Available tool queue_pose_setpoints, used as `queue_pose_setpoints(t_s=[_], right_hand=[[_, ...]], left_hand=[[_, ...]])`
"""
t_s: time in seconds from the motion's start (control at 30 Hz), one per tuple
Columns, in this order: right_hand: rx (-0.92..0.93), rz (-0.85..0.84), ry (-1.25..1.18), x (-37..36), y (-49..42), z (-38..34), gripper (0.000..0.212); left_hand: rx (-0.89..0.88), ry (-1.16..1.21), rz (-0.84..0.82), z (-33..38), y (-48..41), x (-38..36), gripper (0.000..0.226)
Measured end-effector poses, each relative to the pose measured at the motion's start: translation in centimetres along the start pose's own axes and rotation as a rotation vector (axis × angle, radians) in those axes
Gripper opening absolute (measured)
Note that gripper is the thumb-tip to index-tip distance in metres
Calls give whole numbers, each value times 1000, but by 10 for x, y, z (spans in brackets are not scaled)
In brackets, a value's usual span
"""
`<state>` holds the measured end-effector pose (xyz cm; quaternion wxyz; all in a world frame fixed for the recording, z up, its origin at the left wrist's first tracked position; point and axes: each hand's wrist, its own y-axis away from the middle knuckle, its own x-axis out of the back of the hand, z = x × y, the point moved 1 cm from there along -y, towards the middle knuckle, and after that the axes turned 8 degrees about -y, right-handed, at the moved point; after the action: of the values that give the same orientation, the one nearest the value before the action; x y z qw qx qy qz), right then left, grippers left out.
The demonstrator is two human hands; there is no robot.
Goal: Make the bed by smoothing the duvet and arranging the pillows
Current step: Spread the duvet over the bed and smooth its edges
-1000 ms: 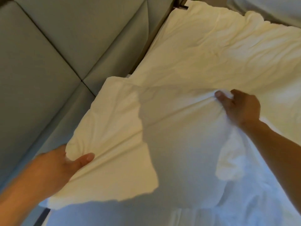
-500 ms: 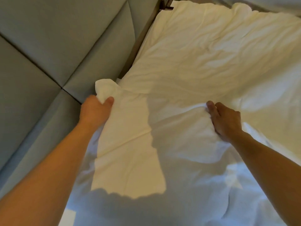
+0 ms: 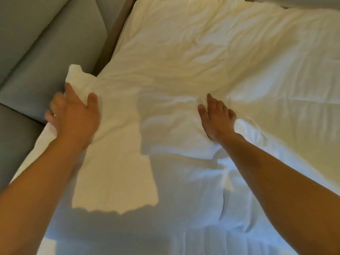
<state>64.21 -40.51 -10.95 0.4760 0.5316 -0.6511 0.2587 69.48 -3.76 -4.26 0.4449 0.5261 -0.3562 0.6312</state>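
Note:
A white pillow [image 3: 119, 137] lies flat on the bed against the grey headboard, partly in shadow. My left hand [image 3: 73, 115] rests on its far left edge, fingers spread and blurred, just below the pillow's upturned corner [image 3: 76, 74]. Flat on the pillow's right end lies my right hand [image 3: 215, 118], fingers straight and together, pressing the fabric down. Beyond and to the right spreads the wrinkled white duvet [image 3: 220, 52], reaching the top of the view.
The padded grey headboard [image 3: 36, 52] fills the left side. A brown gap [image 3: 114, 34] runs between it and the bedding. More white bedding [image 3: 239, 227] bunches at the near right. A pale edge [image 3: 303, 1] shows at the top right.
The pillow has come down from a raised hold to lie flat. My left hand moved from its near edge to the far corner and spread open. My right hand flattened on top.

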Motion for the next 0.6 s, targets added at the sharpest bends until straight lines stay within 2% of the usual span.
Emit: queue_pose_setpoints(t_s=[0.13,0.2,0.27,0.33,0.4,0.5,0.6], right_hand=[[36,81,-43,9,30,20,65],[5,120,-112,15,59,43,63],[-82,162,-232,23,98,78,62],[-211,235,-521,35,145,121,64],[-372,327,-831,46,194,162,62],[-672,578,-1233,63,253,222,50],[-914,815,-1761,84,291,275,66]], left_hand=[[-512,-160,-58,50,109,-16,70],[-605,-261,-123,57,135,-46,72],[-587,-305,-143,53,141,-66,75],[-583,-278,-136,48,132,-79,71],[-569,-184,-208,45,124,-90,69],[-546,31,-182,76,138,-95,75],[-788,-7,-63,159,218,-84,70]])
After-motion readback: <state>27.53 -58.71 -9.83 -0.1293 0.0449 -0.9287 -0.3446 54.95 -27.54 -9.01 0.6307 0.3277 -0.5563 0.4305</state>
